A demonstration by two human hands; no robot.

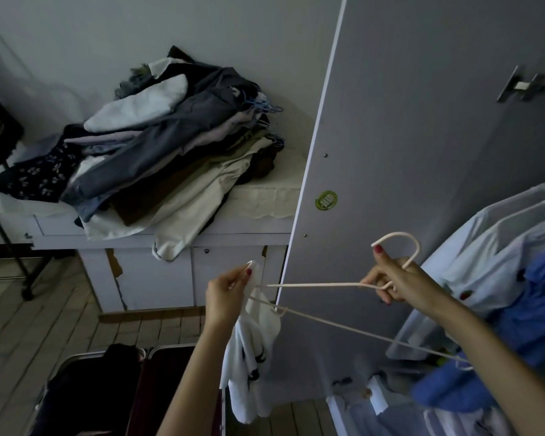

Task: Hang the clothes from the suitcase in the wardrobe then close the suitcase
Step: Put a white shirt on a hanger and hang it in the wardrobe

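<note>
Beside the wardrobe door (406, 136), the right hand (394, 278) grips the hanger (312, 285) neck, its arm pointing leftward to the left hand (227, 294) pinching the white garment (252, 357).

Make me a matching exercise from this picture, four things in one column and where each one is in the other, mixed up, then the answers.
Things:
1. hanger
2. white garment
3. pile of clothes
4. green sticker

Places:
A. on the wardrobe door
B. on top of the white cabinet
C. gripped near its hook by the right hand
D. pinched by the left hand, hanging down

Pairs: 1-C, 2-D, 3-B, 4-A
</note>
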